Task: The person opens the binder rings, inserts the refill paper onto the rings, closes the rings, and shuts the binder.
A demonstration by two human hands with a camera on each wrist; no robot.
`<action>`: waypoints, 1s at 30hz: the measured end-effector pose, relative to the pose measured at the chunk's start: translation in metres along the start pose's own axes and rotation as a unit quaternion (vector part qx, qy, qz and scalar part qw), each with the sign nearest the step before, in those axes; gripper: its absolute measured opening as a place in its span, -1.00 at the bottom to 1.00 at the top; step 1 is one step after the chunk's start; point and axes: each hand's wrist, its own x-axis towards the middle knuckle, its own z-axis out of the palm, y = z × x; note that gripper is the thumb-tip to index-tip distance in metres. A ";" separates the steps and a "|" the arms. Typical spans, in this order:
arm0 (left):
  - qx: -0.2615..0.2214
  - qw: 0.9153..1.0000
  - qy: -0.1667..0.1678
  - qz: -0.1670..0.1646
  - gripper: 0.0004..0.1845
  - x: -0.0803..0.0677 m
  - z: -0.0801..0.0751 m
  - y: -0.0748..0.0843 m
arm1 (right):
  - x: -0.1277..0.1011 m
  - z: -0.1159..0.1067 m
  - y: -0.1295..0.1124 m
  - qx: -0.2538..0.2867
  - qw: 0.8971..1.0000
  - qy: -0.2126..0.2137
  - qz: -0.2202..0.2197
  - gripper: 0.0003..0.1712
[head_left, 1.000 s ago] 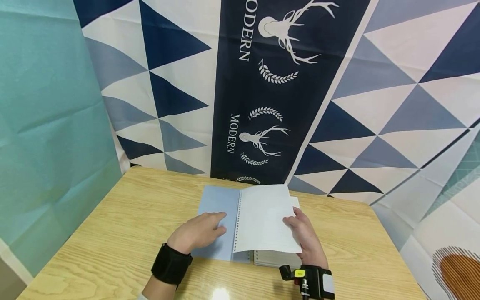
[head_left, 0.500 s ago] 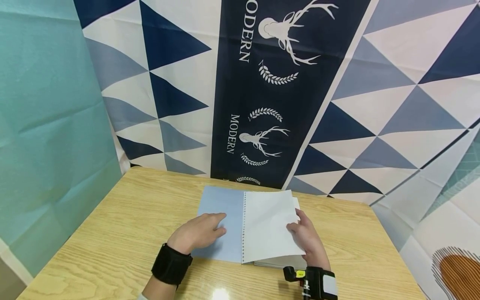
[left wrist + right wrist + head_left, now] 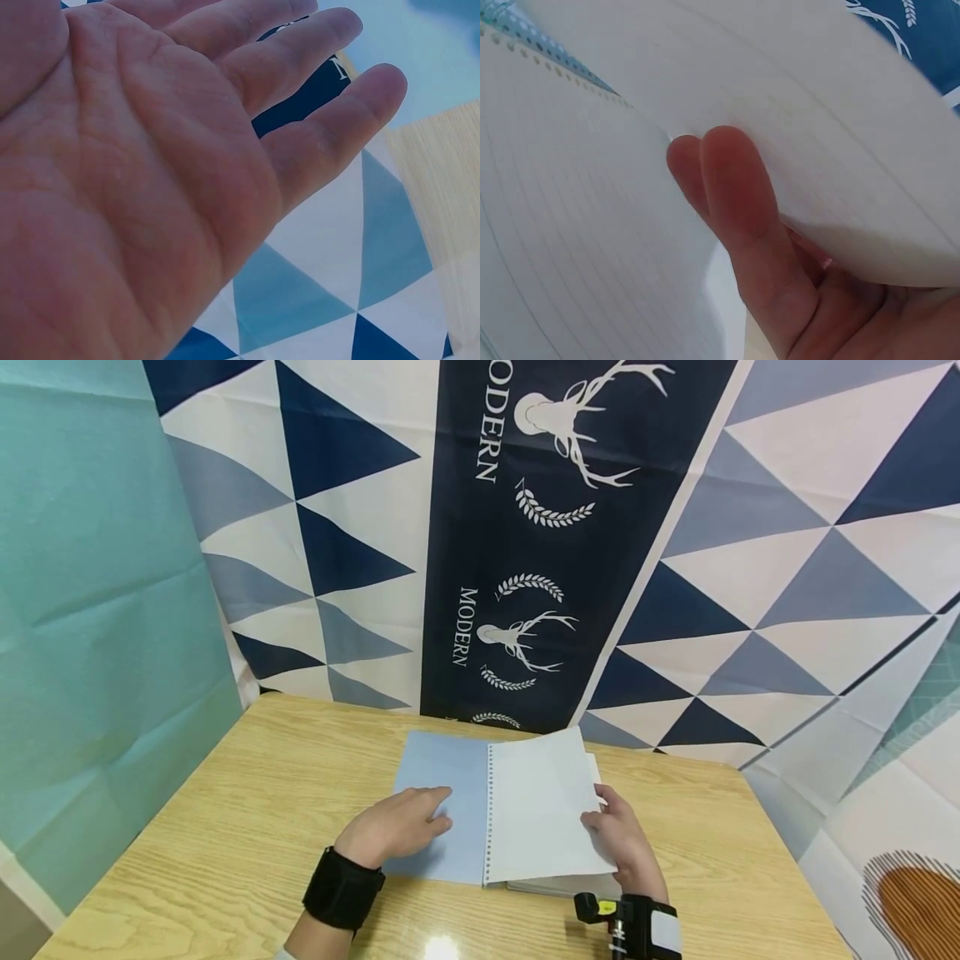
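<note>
Now, on the left, the left hand (image 3: 395,822) lies flat with fingers straight, pressing the open blue cover (image 3: 442,802) of the one notebook (image 3: 517,814), which sits mid-table (image 3: 225,827) near the far edge. Across the punched spine, one white sheet (image 3: 542,810) stands lifted above the page stack. On the right, the right hand (image 3: 621,839) pinches that sheet's outer edge, fingers (image 3: 727,195) tucked beneath, thumb on top.
</note>
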 end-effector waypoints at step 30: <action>-0.009 1.000 -0.021 0.000 -0.43 0.000 0.000 0.001 | -0.005 -0.011 -0.007 0.012 1.000 0.027 -0.006 -0.43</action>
